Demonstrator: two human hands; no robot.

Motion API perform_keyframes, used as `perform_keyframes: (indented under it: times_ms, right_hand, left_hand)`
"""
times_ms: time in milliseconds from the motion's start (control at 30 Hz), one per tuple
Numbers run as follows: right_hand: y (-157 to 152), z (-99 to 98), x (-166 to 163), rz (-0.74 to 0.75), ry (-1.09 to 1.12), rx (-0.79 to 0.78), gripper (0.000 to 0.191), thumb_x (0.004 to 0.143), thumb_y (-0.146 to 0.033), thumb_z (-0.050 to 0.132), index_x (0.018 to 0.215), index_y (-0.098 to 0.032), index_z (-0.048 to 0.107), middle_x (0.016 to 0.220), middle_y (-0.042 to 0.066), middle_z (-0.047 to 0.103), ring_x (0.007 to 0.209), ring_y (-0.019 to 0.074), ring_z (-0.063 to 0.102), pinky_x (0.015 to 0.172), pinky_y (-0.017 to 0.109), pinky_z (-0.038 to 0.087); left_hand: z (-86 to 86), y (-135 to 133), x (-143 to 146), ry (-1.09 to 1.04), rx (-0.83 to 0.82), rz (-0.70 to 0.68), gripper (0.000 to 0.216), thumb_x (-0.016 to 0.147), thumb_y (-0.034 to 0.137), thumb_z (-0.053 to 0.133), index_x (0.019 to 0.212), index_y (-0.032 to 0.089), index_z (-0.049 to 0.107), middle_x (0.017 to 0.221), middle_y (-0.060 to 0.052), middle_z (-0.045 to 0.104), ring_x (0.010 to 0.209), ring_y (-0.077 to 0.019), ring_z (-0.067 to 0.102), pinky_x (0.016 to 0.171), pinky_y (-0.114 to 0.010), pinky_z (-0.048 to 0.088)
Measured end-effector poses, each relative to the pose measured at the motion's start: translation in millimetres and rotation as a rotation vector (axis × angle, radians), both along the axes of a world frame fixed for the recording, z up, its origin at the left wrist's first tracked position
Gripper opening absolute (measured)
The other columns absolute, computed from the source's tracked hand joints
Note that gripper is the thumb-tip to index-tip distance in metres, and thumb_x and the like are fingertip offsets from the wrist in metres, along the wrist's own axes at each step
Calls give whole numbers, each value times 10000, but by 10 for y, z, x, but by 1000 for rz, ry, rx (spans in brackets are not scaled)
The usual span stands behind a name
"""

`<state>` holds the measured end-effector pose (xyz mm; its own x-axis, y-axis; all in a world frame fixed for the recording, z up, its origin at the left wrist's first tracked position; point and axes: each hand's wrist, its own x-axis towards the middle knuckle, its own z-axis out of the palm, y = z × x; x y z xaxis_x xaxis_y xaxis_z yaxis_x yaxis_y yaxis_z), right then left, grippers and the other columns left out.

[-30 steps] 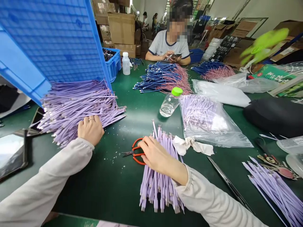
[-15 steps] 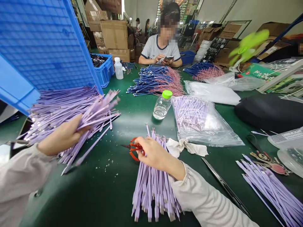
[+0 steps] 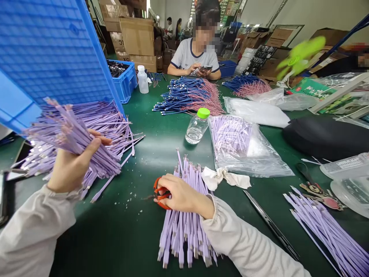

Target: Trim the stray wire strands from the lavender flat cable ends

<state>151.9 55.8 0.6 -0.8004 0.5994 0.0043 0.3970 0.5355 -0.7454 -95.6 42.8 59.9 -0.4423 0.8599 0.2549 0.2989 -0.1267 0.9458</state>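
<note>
My left hand (image 3: 75, 163) is closed round a thick bunch of purple USB cables (image 3: 76, 134), their stripped wire ends pointing up and to the left. Below and behind that bunch lies a big heap of the same cables (image 3: 109, 119), against a tilted blue crate (image 3: 57, 50). In my right hand (image 3: 181, 192) are small red-handled scissors (image 3: 161, 194), blades pointing left. The hand is above a second pile of purple cables (image 3: 184, 231), whose metal plugs face me and whose bare wire ends point away.
A green-lidded bottle (image 3: 197, 127), crumpled tissue (image 3: 225, 178) and zip bag of cables (image 3: 233, 138) stand beyond my right hand. Tweezers (image 3: 271, 223), keys (image 3: 325, 196) and more purple cables (image 3: 325, 231) lie right. Across the table, a person (image 3: 194, 57) holds a phone behind blue cables (image 3: 184, 96).
My left hand has turned upright and lifted the bunch of cables, swinging its wire ends from right to left. The right hand has shifted slightly, still with the scissors.
</note>
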Motion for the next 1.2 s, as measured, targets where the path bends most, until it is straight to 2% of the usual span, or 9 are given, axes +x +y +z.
perform_keyframes:
  times_ms: [200, 433, 533, 600, 667, 767, 900, 1033, 1200]
  right_hand:
    - [-2, -8, 96, -13, 30, -41, 320, 770, -183, 644, 646, -202, 349, 642, -51, 478, 596, 90, 410, 592, 212, 362]
    - [19, -65, 225, 34, 19, 95, 389, 783, -256, 643, 571, -203, 321, 524, -66, 378, 508, 83, 349, 508, 214, 293]
    - [35, -61, 270, 70, 12, 111, 408, 767, -278, 652, 550, -201, 314, 505, -66, 367, 498, 82, 340, 499, 216, 282]
    - [50, -38, 318, 85, -16, 100, 428, 761, -271, 644, 537, -196, 287, 492, -67, 338, 494, 80, 324, 496, 216, 273]
    - [74, 3, 381, 78, -51, 67, 437, 756, -270, 637, 528, -190, 273, 489, -69, 312, 486, 74, 299, 490, 219, 256]
    - [137, 89, 472, 16, -49, -139, 377, 767, -330, 626, 538, -183, 366, 505, -71, 354, 472, 60, 301, 485, 214, 268]
    - [250, 150, 482, -175, 228, -384, 318, 824, -466, 525, 789, -158, 590, 644, -16, 518, 600, 99, 482, 575, 230, 389]
    - [288, 58, 354, -403, 332, -227, 370, 831, -478, 509, 960, -160, 645, 678, -13, 492, 656, 118, 495, 629, 259, 404]
    - [200, -59, 222, -580, 327, 16, 251, 800, -271, 568, 1018, -191, 664, 737, -9, 512, 712, 122, 518, 702, 261, 430]
  left_hand:
    - [7, -32, -14, -78, -99, -10, 285, 649, 353, 701, 856, 182, 605, 827, -35, 649, 906, -242, 611, 885, -383, 465]
    - [-102, 22, 26, -38, -26, -45, 252, 683, 333, 693, 858, 181, 595, 836, -35, 639, 904, -242, 614, 929, -414, 450]
    - [-55, 63, 39, -60, 55, -24, 217, 685, 304, 713, 799, 186, 572, 772, -5, 593, 782, -183, 602, 818, -351, 504]
    - [38, 111, 39, -160, 59, 12, 198, 707, 286, 707, 778, 191, 549, 669, 33, 515, 597, -108, 527, 609, -258, 504]
    - [142, 170, 66, -361, -89, -18, 164, 759, 290, 662, 775, 198, 527, 558, 72, 412, 428, -47, 369, 403, -172, 377]
    - [179, 226, 244, -661, -547, -221, 105, 818, 276, 573, 771, 191, 531, 524, 76, 415, 337, -13, 272, 304, -127, 256]
    - [-108, 185, 708, -812, -871, -341, 76, 723, 141, 650, 780, 140, 599, 647, -11, 602, 556, -108, 605, 544, -216, 540]
    - [-440, 98, 1014, -814, -906, -445, 231, 608, 164, 755, 800, 140, 629, 669, -31, 656, 625, -158, 644, 607, -256, 540]
    - [-525, 33, 1061, -638, -812, -436, 237, 566, 298, 762, 700, 155, 630, 627, -21, 653, 584, -164, 614, 576, -266, 486]
